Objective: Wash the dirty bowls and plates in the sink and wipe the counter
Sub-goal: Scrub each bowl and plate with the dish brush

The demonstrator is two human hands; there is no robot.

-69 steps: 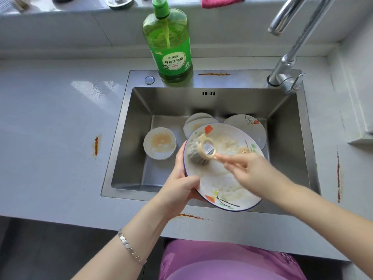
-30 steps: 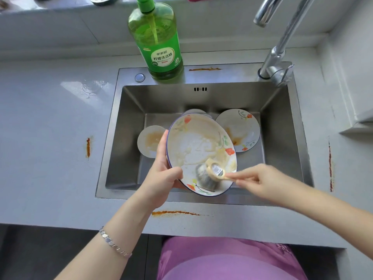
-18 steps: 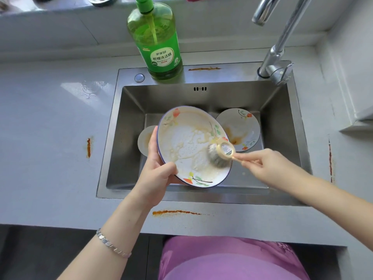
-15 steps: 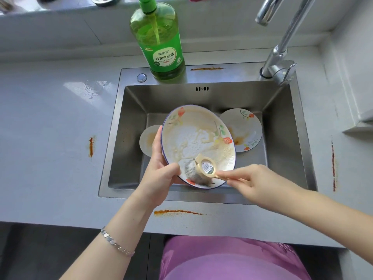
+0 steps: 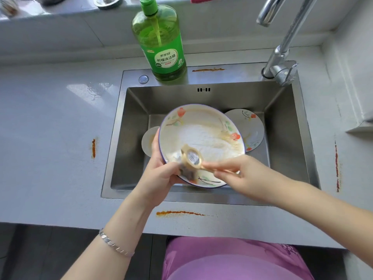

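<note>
Gripping the soapy plate [image 5: 201, 134] by its rim, the left hand [image 5: 161, 174] tilts it over the sink [image 5: 286, 122] (likely to keep runoff inside) while the right hand [image 5: 242, 174] pinches a brush [image 5: 189, 160] against it.

Soapy floral plate [image 5: 201, 132] under scrub brush [image 5: 191, 159]

Left hand [image 5: 161, 176]: grips the plate [image 5: 201, 130] rim, thumb in front, fingers behind.
Right hand [image 5: 242, 174]: pinches the brush [image 5: 191, 158] handle, knuckles up.
Arms: both forearms bare, reaching forward, converging.
Left wrist: wears a bracelet [image 5: 116, 244].
</note>
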